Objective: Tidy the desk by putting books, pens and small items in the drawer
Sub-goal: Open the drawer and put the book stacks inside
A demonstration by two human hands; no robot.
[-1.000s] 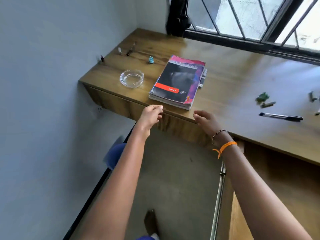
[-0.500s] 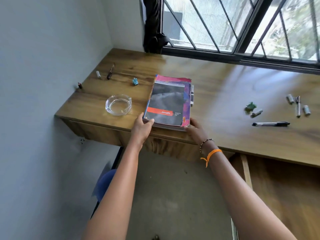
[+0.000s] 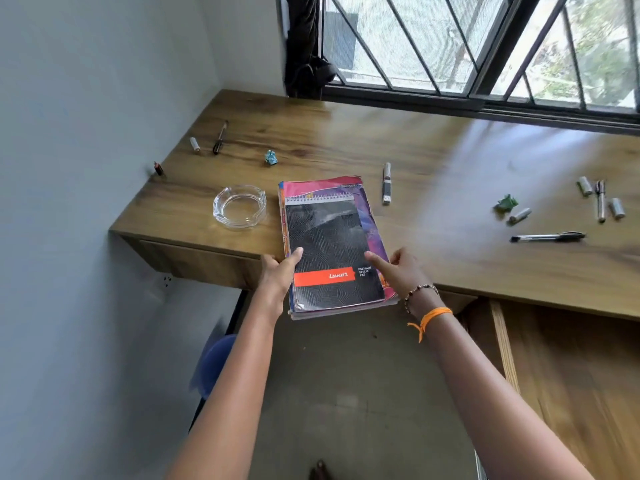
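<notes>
Stack of books [image 3: 334, 244]: lower volumes covered by the black spiral pad; only their edges show.
Left hand [image 3: 278, 273]: fingers under the stack, hidden.
Right hand [image 3: 398, 271]: fingertips hidden beneath the stack's edge.
Drawer [image 3: 568, 372]: cut off by the right and bottom edges.
Small object [image 3: 158, 168] at the wall: too small to identify.
Window [image 3: 485, 46]: cut off at the top and right.

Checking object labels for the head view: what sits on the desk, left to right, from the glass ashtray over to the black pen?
Glass ashtray → stack of notebooks, held at its sides by left hand and right hand → silver marker → green crumpled wrapper → black pen.
</notes>
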